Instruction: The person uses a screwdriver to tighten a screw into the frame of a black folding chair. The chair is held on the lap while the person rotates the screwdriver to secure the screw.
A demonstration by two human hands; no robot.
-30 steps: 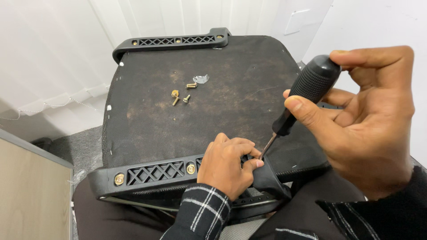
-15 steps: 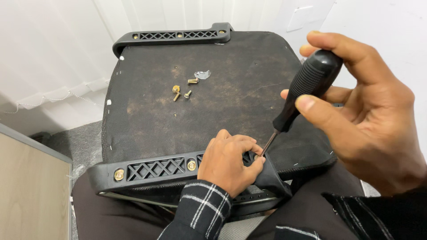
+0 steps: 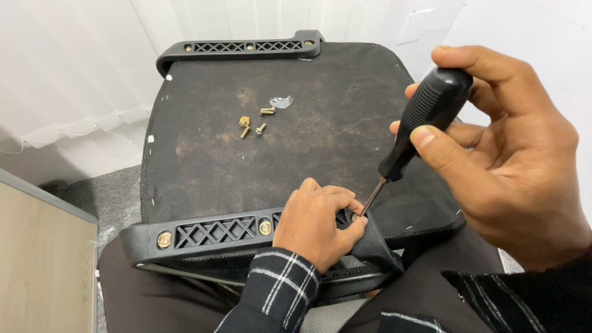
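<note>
Screwdriver tip between both hands

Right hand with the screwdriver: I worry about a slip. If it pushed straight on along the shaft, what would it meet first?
Probably the left hand: the screwdriver held by the right hand has its tip right at those fingertips on the black bracket, though depth is unclear.

Seat base lay on lap, brackets front & back.
Loose screws sat on it, behind near bracket; far bracket beyond.
</note>
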